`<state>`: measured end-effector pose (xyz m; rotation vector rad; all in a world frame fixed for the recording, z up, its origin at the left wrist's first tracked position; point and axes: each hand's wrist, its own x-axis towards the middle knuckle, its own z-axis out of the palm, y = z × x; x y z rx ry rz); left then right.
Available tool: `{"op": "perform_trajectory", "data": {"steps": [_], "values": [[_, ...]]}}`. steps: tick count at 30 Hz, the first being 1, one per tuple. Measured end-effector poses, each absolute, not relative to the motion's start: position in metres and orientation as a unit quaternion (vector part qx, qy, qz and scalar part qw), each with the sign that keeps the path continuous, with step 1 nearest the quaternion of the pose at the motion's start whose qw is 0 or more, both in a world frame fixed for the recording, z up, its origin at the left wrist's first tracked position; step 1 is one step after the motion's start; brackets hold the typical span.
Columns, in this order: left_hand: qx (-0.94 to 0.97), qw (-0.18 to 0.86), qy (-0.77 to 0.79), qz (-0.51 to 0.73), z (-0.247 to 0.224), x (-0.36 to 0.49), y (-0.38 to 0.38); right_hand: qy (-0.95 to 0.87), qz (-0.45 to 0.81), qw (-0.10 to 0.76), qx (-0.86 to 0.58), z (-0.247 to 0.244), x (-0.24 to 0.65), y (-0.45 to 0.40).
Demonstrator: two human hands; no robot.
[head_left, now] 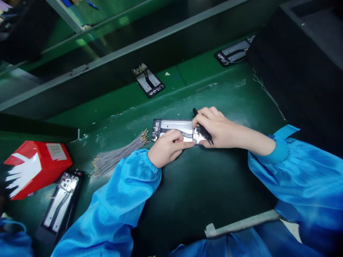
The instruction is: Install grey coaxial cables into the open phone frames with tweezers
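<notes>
An opened phone [177,125] lies flat on the green work surface in front of me, its metal inside and circuit board facing up. My left hand [171,145] is closed at its near edge, fingers curled, with the index finger stretched along the edge toward the board end. My right hand [214,126] holds black tweezers [205,132] across the palm, tips pointing down toward me. Its thumb and fingertips also touch the phone's right end, partly covering the board. Beside my left forearm lies a bundle of thin grey cables [120,153] with gold-coloured ends.
Another opened phone [148,80] lies on a green strip behind; one more [233,53] sits farther right beside a large black box [297,64]. At left are a red box [50,160] with white paper strips and stacked phones [60,203]. A metal rail [120,50] crosses the back.
</notes>
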<state>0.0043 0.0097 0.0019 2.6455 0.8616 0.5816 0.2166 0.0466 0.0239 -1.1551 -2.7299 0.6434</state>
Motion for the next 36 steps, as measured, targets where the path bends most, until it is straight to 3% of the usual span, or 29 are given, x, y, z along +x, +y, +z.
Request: {"op": "perform_trajectory", "data": {"steps": [17, 25, 36], "values": [[0.924, 0.15, 0.297, 0.187, 0.002, 0.005, 0.009, -0.897, 0.205, 0.032, -0.39, 0.027, 0.214, 0.047], [0.892, 0.216, 0.323, 0.23, 0.002, 0.007, 0.008, -0.896, 0.19, 0.052, -0.397, 0.022, 0.211, 0.048], [0.884, 0.248, 0.321, 0.232, 0.005, 0.007, 0.008, -0.883, 0.206, -0.002, -0.421, 0.027, 0.202, 0.053]]}}
